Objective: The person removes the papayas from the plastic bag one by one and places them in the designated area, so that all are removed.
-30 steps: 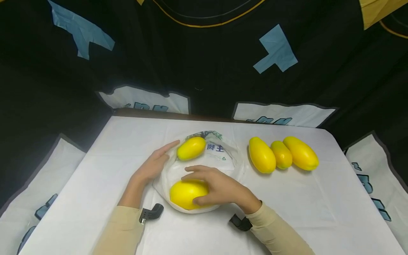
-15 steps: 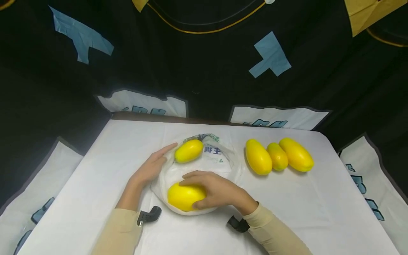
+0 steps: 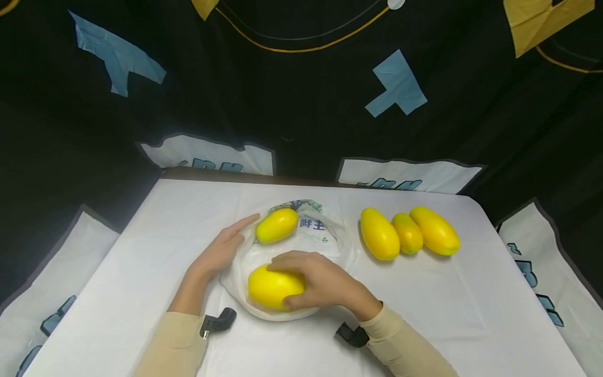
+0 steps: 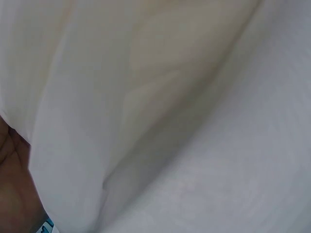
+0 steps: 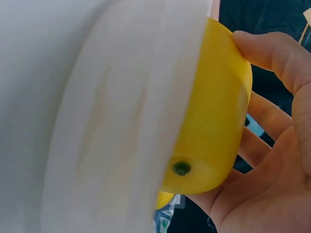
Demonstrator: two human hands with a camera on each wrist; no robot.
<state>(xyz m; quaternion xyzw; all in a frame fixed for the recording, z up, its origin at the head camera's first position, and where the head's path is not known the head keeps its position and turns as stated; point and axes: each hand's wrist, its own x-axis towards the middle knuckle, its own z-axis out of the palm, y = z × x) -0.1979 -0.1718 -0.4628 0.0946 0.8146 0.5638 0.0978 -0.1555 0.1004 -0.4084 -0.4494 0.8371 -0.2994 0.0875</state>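
Left hand touches bag, right hand grips fruit between table's side edges.

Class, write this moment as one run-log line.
left hand: touching plastic bag; right hand: gripping nearer yellow fruit in bag; farther yellow fruit: inside bag; three yellow fruits: right of bag

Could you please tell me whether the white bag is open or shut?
The white bag is open: its rim spreads wide, with a yellow fruit visible inside.
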